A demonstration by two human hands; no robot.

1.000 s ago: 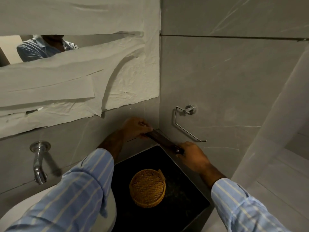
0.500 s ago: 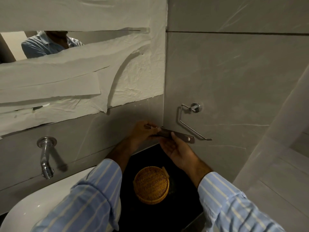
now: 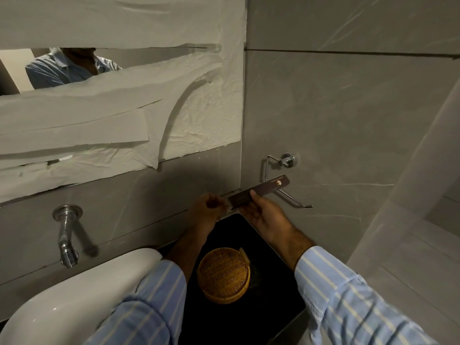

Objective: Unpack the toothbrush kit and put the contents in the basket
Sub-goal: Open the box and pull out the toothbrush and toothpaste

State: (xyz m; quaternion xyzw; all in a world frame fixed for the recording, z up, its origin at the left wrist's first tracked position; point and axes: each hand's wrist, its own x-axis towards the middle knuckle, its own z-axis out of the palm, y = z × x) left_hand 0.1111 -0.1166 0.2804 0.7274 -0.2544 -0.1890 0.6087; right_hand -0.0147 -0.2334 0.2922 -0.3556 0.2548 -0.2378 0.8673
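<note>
A long, flat, dark brown toothbrush kit box (image 3: 263, 190) is held up in front of the wall corner, tilted up to the right. My right hand (image 3: 266, 215) cradles it from below, thumb on its lower half. My left hand (image 3: 207, 207) pinches the box's left end, where a pale flap shows. Below them, a round woven wicker basket (image 3: 224, 275) stands on the black countertop (image 3: 268, 307); nothing shows inside it.
A white basin (image 3: 82, 295) lies at the lower left under a chrome wall tap (image 3: 66, 232). A chrome paper holder (image 3: 286, 175) juts from the right wall just behind the box. A paper-covered mirror (image 3: 112, 108) reflects a person's striped shirt.
Both hands lifted the box off the counter corner and raised it. It now tilts up to the right, my right hand under it and my left hand working its left end.
</note>
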